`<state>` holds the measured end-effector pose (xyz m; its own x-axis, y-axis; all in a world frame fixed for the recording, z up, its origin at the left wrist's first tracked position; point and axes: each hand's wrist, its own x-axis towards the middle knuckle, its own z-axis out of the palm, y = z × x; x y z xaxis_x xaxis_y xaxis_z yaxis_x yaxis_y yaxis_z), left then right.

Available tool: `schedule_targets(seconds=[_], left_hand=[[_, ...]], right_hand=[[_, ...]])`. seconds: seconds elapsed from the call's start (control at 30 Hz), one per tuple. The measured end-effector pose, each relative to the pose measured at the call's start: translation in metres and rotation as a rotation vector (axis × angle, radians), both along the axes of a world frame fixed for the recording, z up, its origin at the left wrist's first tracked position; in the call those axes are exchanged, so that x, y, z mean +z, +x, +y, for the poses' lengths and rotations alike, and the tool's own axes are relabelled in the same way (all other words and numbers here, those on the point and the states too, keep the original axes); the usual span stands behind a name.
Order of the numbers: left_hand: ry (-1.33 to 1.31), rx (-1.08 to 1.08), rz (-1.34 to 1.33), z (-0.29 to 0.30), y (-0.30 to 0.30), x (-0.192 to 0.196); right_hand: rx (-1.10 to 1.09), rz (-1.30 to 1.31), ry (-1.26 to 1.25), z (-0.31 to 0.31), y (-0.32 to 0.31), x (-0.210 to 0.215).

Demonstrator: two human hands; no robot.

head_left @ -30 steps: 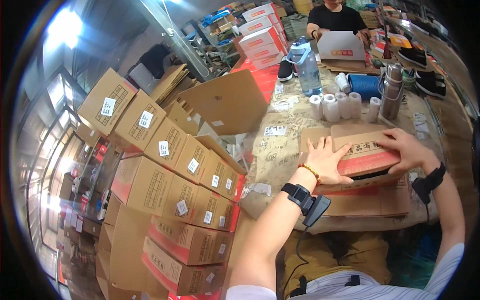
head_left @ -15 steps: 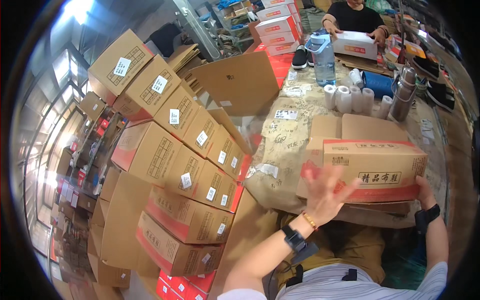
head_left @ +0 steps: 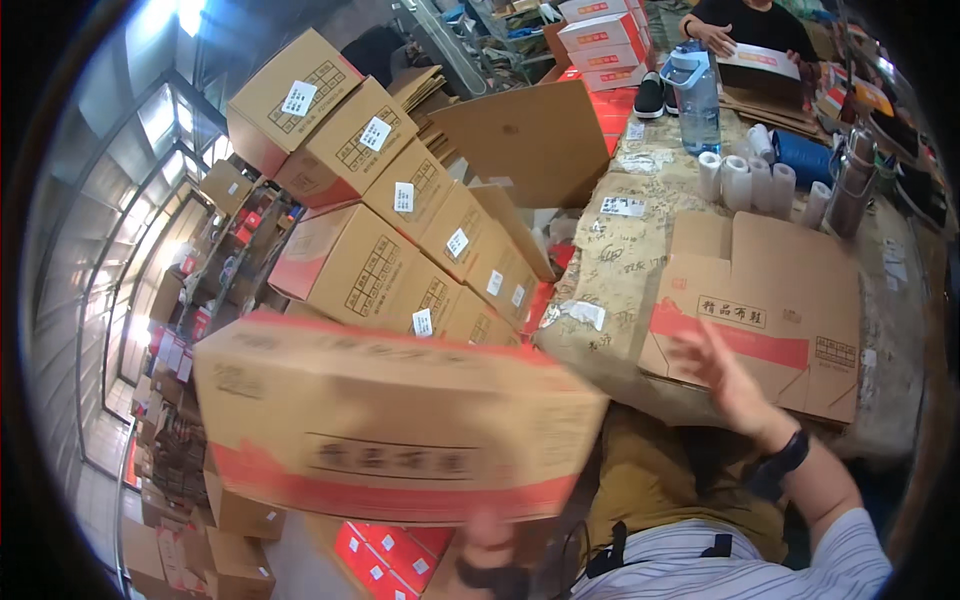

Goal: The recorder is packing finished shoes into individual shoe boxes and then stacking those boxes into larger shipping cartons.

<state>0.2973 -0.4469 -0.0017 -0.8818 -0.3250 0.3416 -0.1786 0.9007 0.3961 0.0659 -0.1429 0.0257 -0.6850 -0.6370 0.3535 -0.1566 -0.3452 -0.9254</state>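
Note:
A brown cardboard carton (head_left: 300,400) with a red band hangs at the lower left, slightly smeared by motion. My left hand (head_left: 490,530) grips it at its lower edge, the thumb on the near face and the other fingers hidden behind the box. My right hand (head_left: 725,375) is raised with its fingers spread and holds nothing. Below and around that hand, a flattened carton (head_left: 790,280) of the same print lies on the paper-covered table (head_left: 590,250).
Stacked cartons (head_left: 335,245) rise on the left beside an upright cardboard panel (head_left: 530,140). Red shoeboxes (head_left: 395,550) sit low below the held carton. Farther along the table stand a water jug (head_left: 697,110), clear tape rolls (head_left: 737,182) and a steel flask (head_left: 853,185). Beyond, a co-worker (head_left: 760,30) handles a white box.
The carton has left the table and swung to the left in my left hand. My right hand has let go of it, and the flattened carton beneath is uncovered.

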Motion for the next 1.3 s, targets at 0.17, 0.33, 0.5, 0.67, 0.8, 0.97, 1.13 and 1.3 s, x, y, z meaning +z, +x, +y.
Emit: schedule_targets(seconds=[0.17, 0.33, 0.5, 0.67, 0.8, 0.97, 1.13, 1.3], left_hand=[[1.335, -0.040, 0.809, -0.061, -0.028, 0.127], [1.239, 0.155, 0.781, -0.159, -0.047, 0.110], [1.047, 0.213, 0.876, -0.132, -0.049, 0.111], [-0.028, 0.217, 0.504, -0.129, -0.038, 0.103], [-0.265, 0.097, 0.604, -0.121, -0.053, 0.108], [-0.679, 0.276, 0.729, -0.057, -0.085, 0.070], [-0.274, -0.112, 0.518, 0.053, -0.113, 0.005], [0.316, -0.549, 0.316, 0.129, -0.131, -0.011]], right_hand=[[-0.501, -0.099, 0.167, 0.074, -0.050, -0.043], [-0.722, 0.019, 0.254, 0.105, -0.061, -0.102], [-0.776, 0.005, 0.342, 0.098, -0.048, -0.089], [-0.843, 0.266, 0.470, 0.101, -0.045, -0.078], [-0.829, 0.297, 0.457, 0.095, -0.046, -0.087], [-0.670, -0.122, 0.333, 0.099, -0.054, -0.074], [-0.873, 0.308, 0.599, 0.134, -0.127, -0.069], [-1.221, 0.730, 1.195, 0.157, -0.220, -0.028]])
